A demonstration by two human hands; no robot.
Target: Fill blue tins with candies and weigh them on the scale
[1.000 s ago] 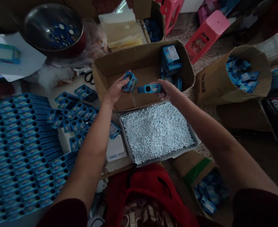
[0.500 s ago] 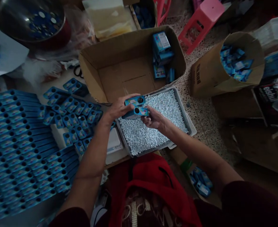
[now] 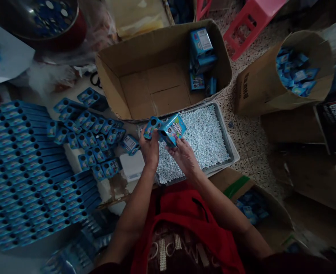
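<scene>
My left hand [image 3: 151, 149] is closed round a small blue box [image 3: 151, 126] with a dark round hole in its end. My right hand [image 3: 184, 155] grips another blue box [image 3: 174, 128], tilted so its printed front faces up. The two boxes are close together, over the left part of a grey tray [image 3: 224, 131] filled with small pale-blue pellets [image 3: 204, 127]. Left of my left hand, a blue box with a white label [image 3: 130, 144] lies near a white scale-like object [image 3: 132, 166].
Behind the tray stands an open cardboard box [image 3: 156, 82] with several blue boxes [image 3: 201, 42] at its right end. Rows of blue boxes [image 3: 28, 171] fill the left side. A carton of blue packets [image 3: 296, 74] and a pink stool [image 3: 250, 26] are at the right.
The right-hand box has turned from showing its holed end to showing its printed front. My left hand has moved slightly left and down with its box. The view has shifted a little.
</scene>
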